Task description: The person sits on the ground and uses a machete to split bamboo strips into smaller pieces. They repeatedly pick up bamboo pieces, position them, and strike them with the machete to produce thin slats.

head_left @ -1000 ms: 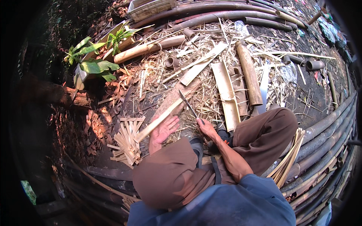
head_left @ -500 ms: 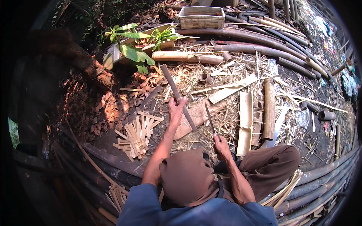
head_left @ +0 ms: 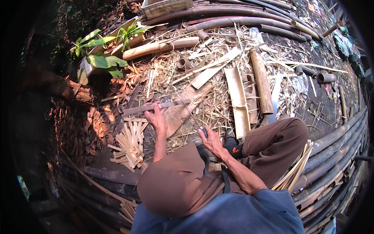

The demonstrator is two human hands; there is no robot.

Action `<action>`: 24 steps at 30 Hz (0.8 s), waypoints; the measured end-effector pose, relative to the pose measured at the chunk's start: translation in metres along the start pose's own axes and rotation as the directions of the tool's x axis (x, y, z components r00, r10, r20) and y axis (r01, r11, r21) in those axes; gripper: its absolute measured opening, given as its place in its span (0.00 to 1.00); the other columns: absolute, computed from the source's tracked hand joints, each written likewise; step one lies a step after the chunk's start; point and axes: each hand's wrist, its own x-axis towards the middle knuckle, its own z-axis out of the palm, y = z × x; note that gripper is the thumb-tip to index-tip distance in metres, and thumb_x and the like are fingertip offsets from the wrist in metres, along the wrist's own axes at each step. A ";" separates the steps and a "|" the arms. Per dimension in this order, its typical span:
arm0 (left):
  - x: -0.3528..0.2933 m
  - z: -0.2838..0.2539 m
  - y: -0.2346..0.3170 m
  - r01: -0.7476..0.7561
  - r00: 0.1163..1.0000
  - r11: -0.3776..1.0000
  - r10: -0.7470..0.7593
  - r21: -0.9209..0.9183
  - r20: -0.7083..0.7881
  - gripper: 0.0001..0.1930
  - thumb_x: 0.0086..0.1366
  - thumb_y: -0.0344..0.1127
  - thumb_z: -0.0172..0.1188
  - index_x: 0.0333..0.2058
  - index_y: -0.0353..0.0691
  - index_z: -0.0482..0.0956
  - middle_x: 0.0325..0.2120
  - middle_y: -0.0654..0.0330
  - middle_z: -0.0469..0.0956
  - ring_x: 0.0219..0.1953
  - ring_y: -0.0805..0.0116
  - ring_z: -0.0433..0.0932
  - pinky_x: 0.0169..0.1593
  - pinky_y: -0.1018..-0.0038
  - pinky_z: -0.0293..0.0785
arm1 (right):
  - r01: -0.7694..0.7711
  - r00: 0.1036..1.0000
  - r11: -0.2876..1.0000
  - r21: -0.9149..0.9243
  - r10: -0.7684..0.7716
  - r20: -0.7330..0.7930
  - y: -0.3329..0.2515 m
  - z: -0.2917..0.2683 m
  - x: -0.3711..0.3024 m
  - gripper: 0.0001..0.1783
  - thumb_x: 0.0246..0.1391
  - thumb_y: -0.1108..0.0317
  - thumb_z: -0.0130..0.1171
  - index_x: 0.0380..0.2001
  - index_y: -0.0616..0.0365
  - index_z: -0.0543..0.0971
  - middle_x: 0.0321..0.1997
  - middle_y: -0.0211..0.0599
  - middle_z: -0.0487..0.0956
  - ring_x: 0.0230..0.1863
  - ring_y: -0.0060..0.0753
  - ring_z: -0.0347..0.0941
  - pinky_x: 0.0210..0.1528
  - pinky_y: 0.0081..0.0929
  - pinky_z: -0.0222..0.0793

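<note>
My left hand (head_left: 156, 119) is closed around a flat bamboo strip (head_left: 175, 103), which lies nearly level across the picture, slightly higher at its right end. In my right hand (head_left: 212, 141) is a long thin knife (head_left: 203, 132), gripped by its dark handle; the blade slants up and to the left, its upper part near the strip's right end. Whether blade and strip touch, I cannot tell. Below both lies a flat brown wooden board (head_left: 174, 120) on the ground. Just below my left hand is a fanned pile of pale bamboo strips (head_left: 130, 143).
A split bamboo half (head_left: 238, 105) and a whole bamboo length (head_left: 261, 82) lie right of the board among shavings. Long bamboo poles (head_left: 241, 21) cross the far side; more poles (head_left: 323, 156) run behind me at right. A pale crate (head_left: 167, 8) stands at the top.
The strip has turned from steep to nearly level in my left hand. My right hand has come left, tilting the knife toward the strip. The view has shifted too.
</note>
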 end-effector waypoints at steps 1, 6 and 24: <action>-0.005 0.001 -0.001 -0.053 0.999 0.999 0.053 0.010 0.013 0.15 0.65 0.28 0.53 0.47 0.40 0.60 0.37 0.55 0.76 0.44 0.63 0.77 0.44 0.58 0.81 | 0.072 0.997 0.995 0.065 -0.072 -0.004 -0.015 0.003 -0.002 0.22 0.63 0.47 0.51 0.45 0.56 0.72 0.23 0.58 0.77 0.29 0.65 0.76 0.30 0.52 0.68; -0.019 0.016 0.004 -0.069 0.997 0.985 0.073 0.158 -0.019 0.14 0.67 0.32 0.51 0.48 0.40 0.59 0.41 0.53 0.74 0.44 0.61 0.77 0.44 0.55 0.81 | 0.127 0.992 0.988 0.087 -0.126 -0.017 -0.004 0.016 0.016 0.19 0.64 0.51 0.50 0.45 0.56 0.72 0.22 0.55 0.77 0.28 0.64 0.76 0.32 0.51 0.69; -0.022 0.032 0.005 -0.133 0.991 0.963 0.134 0.236 0.010 0.10 0.71 0.33 0.47 0.48 0.39 0.60 0.42 0.52 0.74 0.45 0.60 0.78 0.43 0.57 0.82 | -0.190 0.982 0.982 -0.014 0.190 -0.002 0.043 0.015 0.040 0.24 0.63 0.45 0.47 0.47 0.54 0.72 0.30 0.63 0.78 0.38 0.70 0.75 0.40 0.56 0.70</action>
